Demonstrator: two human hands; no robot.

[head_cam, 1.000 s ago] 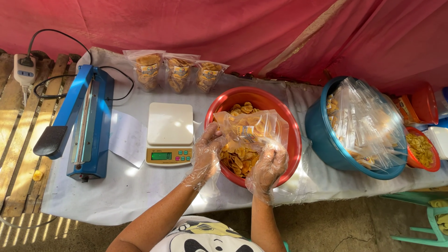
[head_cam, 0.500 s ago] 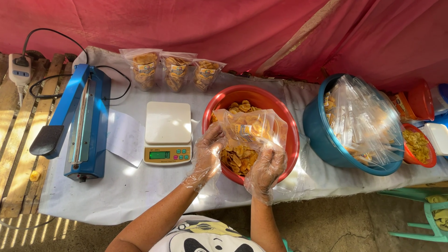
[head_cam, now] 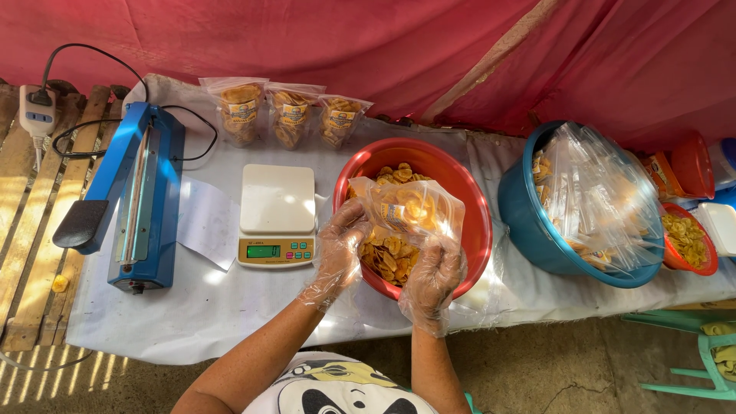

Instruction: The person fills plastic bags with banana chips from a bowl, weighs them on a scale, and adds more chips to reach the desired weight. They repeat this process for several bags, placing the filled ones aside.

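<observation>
Both my hands wear thin clear plastic gloves. My left hand (head_cam: 337, 253) grips the left edge of a clear plastic bag (head_cam: 410, 211) partly filled with yellow chips. My right hand (head_cam: 431, 280) holds the same bag from below at its right side. The bag hangs over a red bowl (head_cam: 468, 199) that holds more yellow chips (head_cam: 387, 257). A white digital kitchen scale (head_cam: 276, 215) with a lit green display stands just left of the bowl, with nothing on its platform.
A blue heat sealer (head_cam: 134, 199) lies at the left, its cable running to a power strip (head_cam: 37, 111). Three filled chip bags (head_cam: 284, 115) lean against the red cloth behind. A blue bowl (head_cam: 537, 230) stuffed with empty plastic bags sits right, beside smaller red bowls (head_cam: 690, 241).
The bag and both hands stay over the red bowl; the hands have shifted only slightly on the bag. The view has tilted a little.
</observation>
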